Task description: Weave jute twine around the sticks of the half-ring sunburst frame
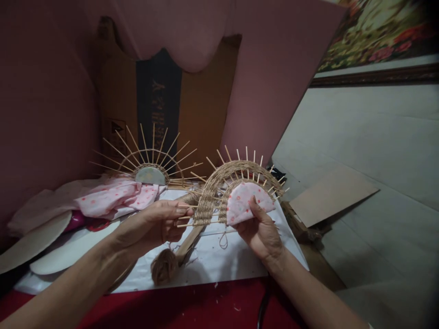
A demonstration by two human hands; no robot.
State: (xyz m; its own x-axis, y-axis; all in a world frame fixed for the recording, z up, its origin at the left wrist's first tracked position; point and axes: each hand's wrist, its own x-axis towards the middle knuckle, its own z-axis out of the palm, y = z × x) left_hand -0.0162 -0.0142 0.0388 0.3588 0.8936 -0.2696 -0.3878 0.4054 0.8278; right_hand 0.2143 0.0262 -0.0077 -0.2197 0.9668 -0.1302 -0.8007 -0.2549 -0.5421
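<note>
A half-round woven fan (pixel 208 201) of thin sticks and twine is held up between my two hands. Its centre is a half disc (pixel 245 201) covered in pink dotted cloth, and the stick ends jut out beyond the twine band. My right hand (pixel 262 233) grips this centre piece, thumb in front and fingers behind. At the left side, my left hand (pixel 161 219) pinches the end of a stick. A small loop of twine (pixel 223 240) hangs below the weave. Behind to the left stands a second stick fan (pixel 151 175) with a pale half-disc centre.
Pink dotted cloth (pixel 113 201) lies crumpled at the left, near pale oval pieces (pixel 73 251). A ball of twine (pixel 164 266) rests on the white sheet (pixel 219 269). A cardboard piece (pixel 209 100) stands at the back, and a flat board (pixel 332 194) lies at right.
</note>
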